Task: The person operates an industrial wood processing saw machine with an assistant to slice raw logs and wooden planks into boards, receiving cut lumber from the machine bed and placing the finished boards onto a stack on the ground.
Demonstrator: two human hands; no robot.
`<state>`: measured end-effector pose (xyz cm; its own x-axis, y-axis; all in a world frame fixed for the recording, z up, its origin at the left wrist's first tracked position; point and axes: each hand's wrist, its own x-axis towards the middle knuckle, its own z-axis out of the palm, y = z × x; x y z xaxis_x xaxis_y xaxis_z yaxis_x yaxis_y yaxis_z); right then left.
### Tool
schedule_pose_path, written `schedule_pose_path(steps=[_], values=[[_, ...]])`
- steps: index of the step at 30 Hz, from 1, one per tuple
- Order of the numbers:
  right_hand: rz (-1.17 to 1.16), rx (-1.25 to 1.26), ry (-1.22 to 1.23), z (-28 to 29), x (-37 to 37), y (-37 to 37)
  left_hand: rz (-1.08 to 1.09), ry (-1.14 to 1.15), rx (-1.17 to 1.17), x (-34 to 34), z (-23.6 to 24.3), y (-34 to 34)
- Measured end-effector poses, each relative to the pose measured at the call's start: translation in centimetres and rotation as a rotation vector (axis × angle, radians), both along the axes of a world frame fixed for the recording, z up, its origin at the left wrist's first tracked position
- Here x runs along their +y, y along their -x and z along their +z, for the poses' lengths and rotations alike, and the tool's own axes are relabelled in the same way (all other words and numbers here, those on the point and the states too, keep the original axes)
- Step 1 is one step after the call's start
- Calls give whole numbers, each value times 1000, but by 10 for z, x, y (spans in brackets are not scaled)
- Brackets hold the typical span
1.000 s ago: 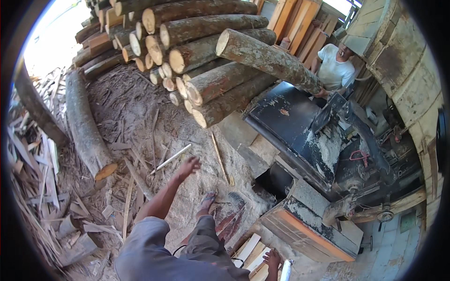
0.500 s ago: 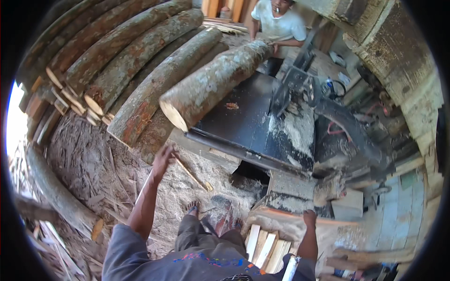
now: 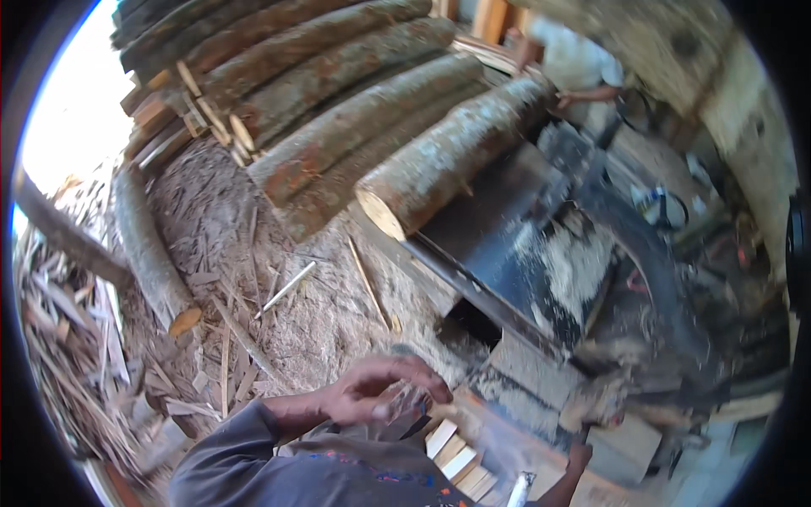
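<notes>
My left hand [image 3: 384, 390] is in front of my body, fingers curved and apart, somewhat blurred, with nothing visible in it. Over by the machine's front corner, my right hand [image 3: 579, 456] is closed like a fist at a dark upright piece; what it grips is too small to make out. Ahead, a thick bark-covered log [image 3: 456, 156] lies on the black metal machine table [image 3: 481, 232], its pale cut end toward me. At the log's far end, a co-worker [image 3: 579, 63] in a light shirt has a hand against it.
Several logs [image 3: 338, 93] are stacked at the far left. A dark curved machine arm [image 3: 667, 262] and sawdust [image 3: 579, 266] are at right. Sawn wood pieces [image 3: 460, 460] stand close to my body. Scrap strips [image 3: 76, 321] and a short log [image 3: 156, 253] lie at left.
My left hand has swung from beside the log pile back toward my body. The view has turned, shifting the scene rightward. My right hand stays closed near the machine corner.
</notes>
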<state>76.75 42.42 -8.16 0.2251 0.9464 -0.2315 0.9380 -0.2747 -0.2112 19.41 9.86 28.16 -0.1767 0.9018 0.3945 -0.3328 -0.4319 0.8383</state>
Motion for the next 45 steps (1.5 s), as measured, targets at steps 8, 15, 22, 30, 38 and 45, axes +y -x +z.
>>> schedule_pose_path(steps=[8,15,22,30,38,45], values=[[-124,-119,-115,84,-170,74,-519,-450,-164,-11,47,-43],[-427,501,-191,71,-291,137,-499,-515,-187,-80,23,6],[-28,895,-110,151,-223,315,-558,-476,-183,-80,22,58],[8,1481,201,200,-33,519,-451,-502,-284,-28,22,81],[16,1663,361,188,34,556,-353,-482,-247,-5,29,120],[-47,1490,265,187,-39,562,-205,-564,-468,13,24,99]])
